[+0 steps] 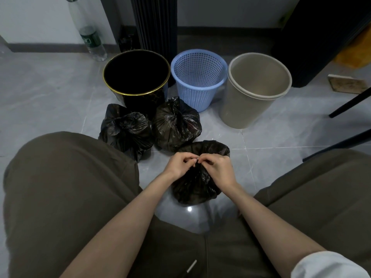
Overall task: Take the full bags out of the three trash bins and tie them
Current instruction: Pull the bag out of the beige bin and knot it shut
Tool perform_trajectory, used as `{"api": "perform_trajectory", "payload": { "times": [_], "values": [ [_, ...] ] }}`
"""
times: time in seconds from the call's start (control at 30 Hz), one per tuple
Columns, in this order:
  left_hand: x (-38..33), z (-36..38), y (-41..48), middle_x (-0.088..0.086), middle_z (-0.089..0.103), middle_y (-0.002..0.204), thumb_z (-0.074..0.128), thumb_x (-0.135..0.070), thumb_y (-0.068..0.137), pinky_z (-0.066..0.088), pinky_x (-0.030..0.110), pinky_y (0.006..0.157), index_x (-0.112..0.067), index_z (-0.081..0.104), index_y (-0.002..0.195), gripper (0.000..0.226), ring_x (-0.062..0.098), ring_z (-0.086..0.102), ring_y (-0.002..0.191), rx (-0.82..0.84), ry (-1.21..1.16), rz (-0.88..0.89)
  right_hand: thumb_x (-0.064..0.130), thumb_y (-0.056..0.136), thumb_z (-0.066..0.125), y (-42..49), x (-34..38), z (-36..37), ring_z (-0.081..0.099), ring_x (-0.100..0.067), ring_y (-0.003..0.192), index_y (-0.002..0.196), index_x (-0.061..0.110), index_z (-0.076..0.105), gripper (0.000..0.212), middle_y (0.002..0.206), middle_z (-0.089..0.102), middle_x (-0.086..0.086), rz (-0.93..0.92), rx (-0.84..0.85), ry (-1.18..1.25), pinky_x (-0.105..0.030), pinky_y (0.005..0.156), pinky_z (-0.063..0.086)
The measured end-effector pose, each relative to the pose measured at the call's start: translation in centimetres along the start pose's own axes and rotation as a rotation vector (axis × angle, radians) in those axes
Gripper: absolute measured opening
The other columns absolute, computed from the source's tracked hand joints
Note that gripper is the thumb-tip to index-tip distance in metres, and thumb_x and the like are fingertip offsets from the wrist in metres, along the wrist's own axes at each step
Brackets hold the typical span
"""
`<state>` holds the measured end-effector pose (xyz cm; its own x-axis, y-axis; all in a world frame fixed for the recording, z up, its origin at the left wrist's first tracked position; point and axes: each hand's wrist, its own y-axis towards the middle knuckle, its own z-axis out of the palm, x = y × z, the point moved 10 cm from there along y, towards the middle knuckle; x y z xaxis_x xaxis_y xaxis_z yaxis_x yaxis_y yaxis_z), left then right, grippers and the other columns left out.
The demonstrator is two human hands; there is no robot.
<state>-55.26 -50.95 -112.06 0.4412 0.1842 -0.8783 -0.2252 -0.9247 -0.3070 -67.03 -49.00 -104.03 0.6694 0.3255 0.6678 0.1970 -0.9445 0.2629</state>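
Note:
Three bins stand in a row on the grey tiled floor: a black bin with a gold rim (136, 77), a blue mesh basket (198, 77) and a beige bin (255, 91). All three look empty. Two knotted black bags lie in front of them, one on the left (125, 131) and one in the middle (176, 123). A third black bag (196, 183) sits nearest me, between my knees. My left hand (180, 164) and my right hand (217, 167) meet over its gathered top, fingers pinching the plastic.
A clear plastic bottle (90, 37) leans on the wall at the back left. A dark ribbed column (154, 23) stands behind the bins. Black chair legs (349, 105) cross the right side, beside dark furniture and a wooden piece (347, 84).

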Motion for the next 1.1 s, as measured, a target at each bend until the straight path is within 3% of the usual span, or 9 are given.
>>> {"api": "perform_trajectory", "payload": {
  "times": [0.07, 0.23, 0.47, 0.57, 0.7, 0.83, 0.97, 1.1],
  "values": [
    [0.3, -0.1, 0.1, -0.006, 0.065, 0.071, 0.061, -0.010, 0.089, 0.046, 0.019, 0.071, -0.012, 0.072, 0.099, 0.016, -0.008, 0.055, 0.060, -0.011, 0.021, -0.012, 0.004, 0.075, 0.074, 0.0, -0.4, 0.3, 0.069, -0.008, 0.074, 0.076, 0.012, 0.075, 0.008, 0.079, 0.075, 0.005, 0.019, 0.002, 0.017, -0.017, 0.073, 0.051],
    [0.8, -0.7, 0.3, 0.001, 0.073, 0.100, 0.065, -0.019, 0.086, 0.050, 0.028, 0.091, -0.013, 0.074, 0.100, 0.017, 0.008, 0.065, 0.091, -0.044, 0.086, -0.046, 0.007, 0.076, 0.073, 0.0, -2.6, 0.7, 0.068, -0.001, 0.075, 0.078, 0.016, 0.077, 0.010, 0.079, 0.075, 0.007, 0.229, -0.001, 0.154, -0.018, 0.076, 0.053],
    [2.2, -2.2, 0.1, -0.007, 0.074, 0.095, 0.067, -0.028, 0.080, 0.052, 0.029, 0.089, -0.023, 0.076, 0.092, 0.016, 0.007, 0.066, 0.092, -0.163, 0.159, -0.192, 0.018, 0.071, 0.081, -0.4, -5.2, 1.8, 0.069, -0.005, 0.073, 0.072, 0.020, 0.073, 0.008, 0.072, 0.073, 0.006, 0.506, 0.080, 0.347, -0.023, 0.075, 0.055],
    [2.3, -1.8, 0.1, -0.005, 0.075, 0.094, 0.067, -0.028, 0.080, 0.052, 0.028, 0.090, -0.022, 0.077, 0.092, 0.016, 0.007, 0.067, 0.093, -0.130, 0.135, -0.210, 0.022, 0.068, 0.083, -0.3, -4.9, 2.5, 0.067, -0.007, 0.071, 0.078, 0.026, 0.069, 0.018, 0.073, 0.072, 0.008, 0.485, 0.133, 0.335, -0.021, 0.073, 0.054],
    [2.8, -1.8, -0.2, -0.006, 0.074, 0.095, 0.067, -0.026, 0.080, 0.051, 0.027, 0.089, -0.021, 0.077, 0.091, 0.015, 0.007, 0.066, 0.093, -0.134, 0.129, -0.259, 0.008, 0.072, 0.071, 0.0, -3.3, 2.9, 0.058, 0.000, 0.076, 0.088, 0.032, 0.070, 0.029, 0.081, 0.069, 0.014, 0.362, 0.239, 0.178, -0.008, 0.071, 0.043],
    [3.1, -1.8, -0.2, -0.007, 0.074, 0.095, 0.066, -0.019, 0.081, 0.050, 0.023, 0.088, -0.014, 0.077, 0.083, 0.012, 0.005, 0.063, 0.089, -0.120, 0.049, -0.284, 0.008, 0.068, 0.067, -0.3, -2.8, 3.1, 0.054, -0.005, 0.082, 0.089, 0.035, 0.066, 0.034, 0.091, 0.060, 0.014, 0.301, 0.318, 0.054, -0.020, 0.071, 0.046],
    [3.8, -1.6, -0.1, -0.006, 0.074, 0.091, 0.068, -0.017, 0.079, 0.052, 0.030, 0.092, -0.016, 0.077, 0.075, 0.010, 0.011, 0.066, 0.093, -0.119, -0.051, -0.316, 0.017, 0.069, 0.072, -0.7, -2.6, 3.4, 0.049, -0.005, 0.085, 0.091, 0.036, 0.066, 0.029, 0.096, 0.054, 0.014, 0.268, 0.359, -0.016, -0.015, 0.067, 0.038],
    [3.9, -1.4, -0.3, 0.000, 0.075, 0.094, 0.068, -0.016, 0.080, 0.054, 0.031, 0.089, -0.014, 0.077, 0.086, 0.011, 0.014, 0.067, 0.084, -0.098, -0.091, -0.337, 0.023, 0.070, 0.076, -0.7, -2.4, 3.8, 0.049, -0.002, 0.089, 0.090, 0.037, 0.069, 0.025, 0.094, 0.055, 0.016, 0.234, 0.335, 0.001, -0.024, 0.072, 0.047]
  ]
}}
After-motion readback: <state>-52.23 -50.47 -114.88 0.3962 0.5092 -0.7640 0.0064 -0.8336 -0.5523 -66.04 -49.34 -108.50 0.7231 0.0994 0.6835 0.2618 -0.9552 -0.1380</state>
